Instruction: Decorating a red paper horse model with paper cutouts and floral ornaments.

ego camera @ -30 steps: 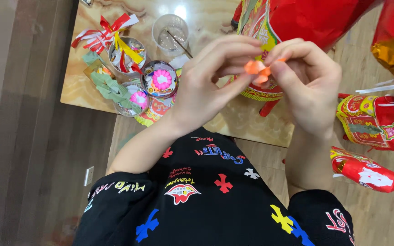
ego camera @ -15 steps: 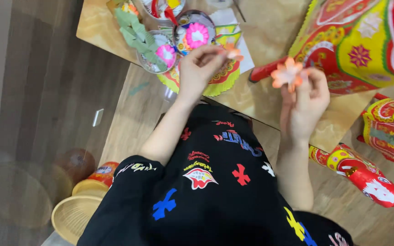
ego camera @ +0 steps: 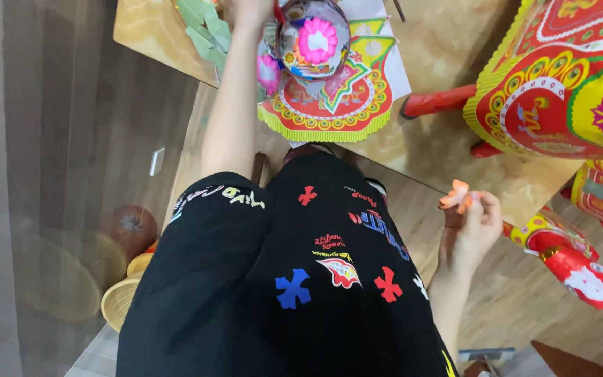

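Observation:
My right hand (ego camera: 470, 232) is raised beside my lap and pinches a small orange paper flower (ego camera: 455, 196) between its fingertips. My left arm stretches up to the table, where my left hand (ego camera: 248, 10) is cut off by the top edge of the view, next to a round decorated cup topped with a pink paper flower (ego camera: 315, 39). Its fingers are hidden. Green paper leaves (ego camera: 203, 28) lie just left of that hand. My black garment with colourful prints (ego camera: 301, 279) fills the lower middle.
A red and yellow fringed paper piece (ego camera: 336, 105) lies under the cup on the glossy tan table (ego camera: 448, 146). A large red and yellow ornate paper object (ego camera: 567, 77) stands at the right. A red wrapped item (ego camera: 584, 276) lies on the floor. Woven baskets (ego camera: 118, 301) sit at lower left.
My hands have parted: the left has reached up toward the cup at the table's far side, the right has dropped down to the right with the orange flower. The view has tilted down.

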